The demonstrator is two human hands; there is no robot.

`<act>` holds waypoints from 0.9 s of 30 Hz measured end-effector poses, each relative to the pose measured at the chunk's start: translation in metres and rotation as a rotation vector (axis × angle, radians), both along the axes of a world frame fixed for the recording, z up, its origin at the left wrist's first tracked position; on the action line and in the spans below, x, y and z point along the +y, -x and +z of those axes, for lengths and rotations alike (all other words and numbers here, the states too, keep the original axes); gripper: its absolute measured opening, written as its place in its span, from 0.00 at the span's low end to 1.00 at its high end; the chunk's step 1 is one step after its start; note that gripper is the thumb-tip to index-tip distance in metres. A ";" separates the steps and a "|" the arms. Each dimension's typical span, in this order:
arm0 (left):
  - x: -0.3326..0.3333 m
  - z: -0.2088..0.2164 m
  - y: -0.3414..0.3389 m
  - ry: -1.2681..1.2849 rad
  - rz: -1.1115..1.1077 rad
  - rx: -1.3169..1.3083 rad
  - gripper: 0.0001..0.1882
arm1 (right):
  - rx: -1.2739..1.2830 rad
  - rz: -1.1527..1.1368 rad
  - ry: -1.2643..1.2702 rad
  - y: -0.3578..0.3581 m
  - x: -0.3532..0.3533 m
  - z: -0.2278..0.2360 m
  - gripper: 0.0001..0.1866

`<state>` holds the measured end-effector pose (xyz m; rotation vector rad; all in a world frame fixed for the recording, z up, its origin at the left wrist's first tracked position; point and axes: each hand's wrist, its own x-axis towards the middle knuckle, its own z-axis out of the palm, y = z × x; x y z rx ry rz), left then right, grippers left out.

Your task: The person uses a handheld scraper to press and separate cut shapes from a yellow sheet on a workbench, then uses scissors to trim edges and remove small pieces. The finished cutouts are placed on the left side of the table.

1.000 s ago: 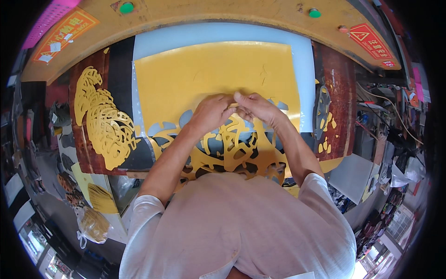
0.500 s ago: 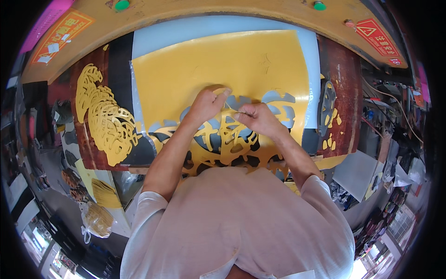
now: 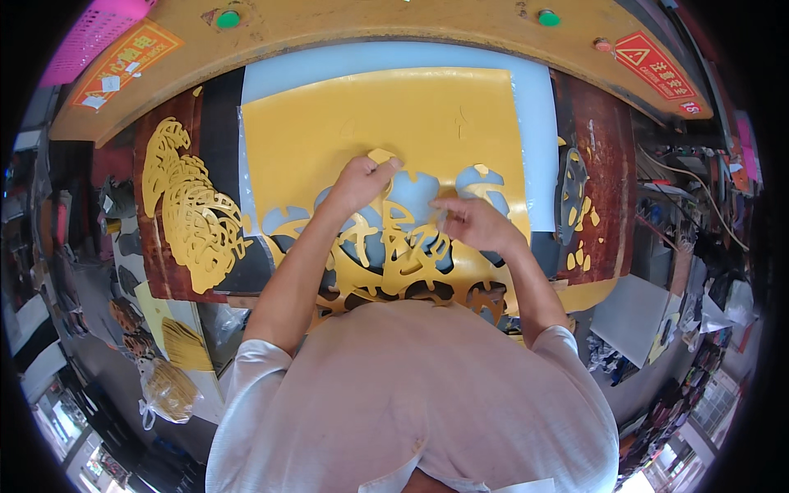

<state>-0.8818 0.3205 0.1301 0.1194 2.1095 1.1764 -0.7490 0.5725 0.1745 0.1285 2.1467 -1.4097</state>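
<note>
The yellow sheet (image 3: 312, 131) lies on the blue board (image 3: 538, 164), cut-outs along its near side. The left hand's (image 3: 362, 182) grip looks pinched together on a yellow scrap (image 3: 380, 154); a hard tug, I'd say, could tear the thin strips (image 3: 360, 238). The right hand's (image 3: 478, 224) fingers curl; whether they're clamped on anything I can't tell. The shirt (image 3: 411, 378) hides the sheet's near edge.

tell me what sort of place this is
Probably a cutting workshop: a holed yellow sheet lies on a pale blue board, cut yellow pieces are piled at left, and a beam with green buttons spans the back.
</note>
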 end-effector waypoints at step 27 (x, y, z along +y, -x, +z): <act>-0.013 -0.018 -0.035 -0.248 -0.152 0.652 0.16 | -0.232 -0.539 0.494 0.035 -0.080 -0.043 0.13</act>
